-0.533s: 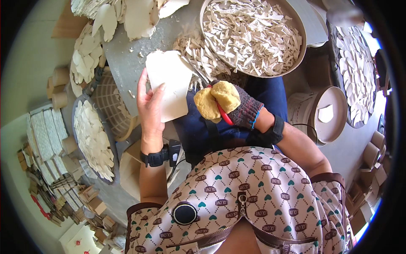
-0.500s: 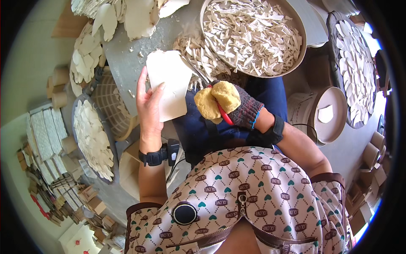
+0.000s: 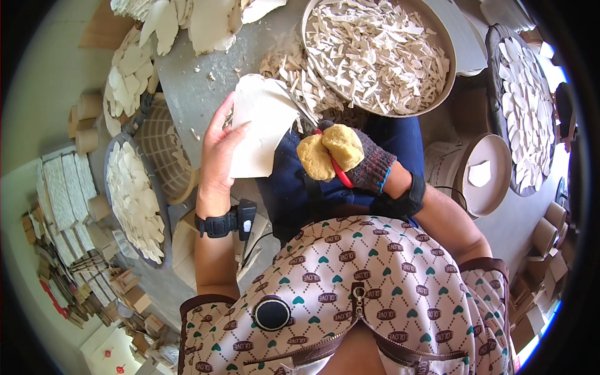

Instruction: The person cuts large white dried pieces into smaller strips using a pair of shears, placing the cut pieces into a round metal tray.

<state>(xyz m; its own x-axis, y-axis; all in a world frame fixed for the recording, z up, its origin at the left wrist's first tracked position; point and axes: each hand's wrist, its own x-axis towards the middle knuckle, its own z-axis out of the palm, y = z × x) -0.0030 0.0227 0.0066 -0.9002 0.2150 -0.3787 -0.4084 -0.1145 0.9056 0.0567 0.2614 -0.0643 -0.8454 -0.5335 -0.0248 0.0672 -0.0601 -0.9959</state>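
Observation:
My left hand [image 3: 220, 151] holds a flat, pale cream sheet [image 3: 262, 125] by its left edge, above the front of a grey work surface [image 3: 194, 87]. My right hand [image 3: 356, 159] wears a dark knit glove with yellow padded fingertips and grips a red-handled tool whose thin blade reaches to the sheet's upper right edge. A narrow pale strip curls off that edge. A black watch band sits on my left wrist.
A big round pan [image 3: 381, 53] of pale offcuts stands beyond my hands, with more scraps [image 3: 290, 72] heaped beside it. Round trays of cut pieces lie at left [image 3: 134, 200] and far right [image 3: 528, 106]. A bucket with a lid [image 3: 481, 175] stands right. Stacked boxes fill the lower left.
The blade has moved along the sheet's right edge, and the sheet has turned slightly in my left hand. The sheet's edge now looks more curved.

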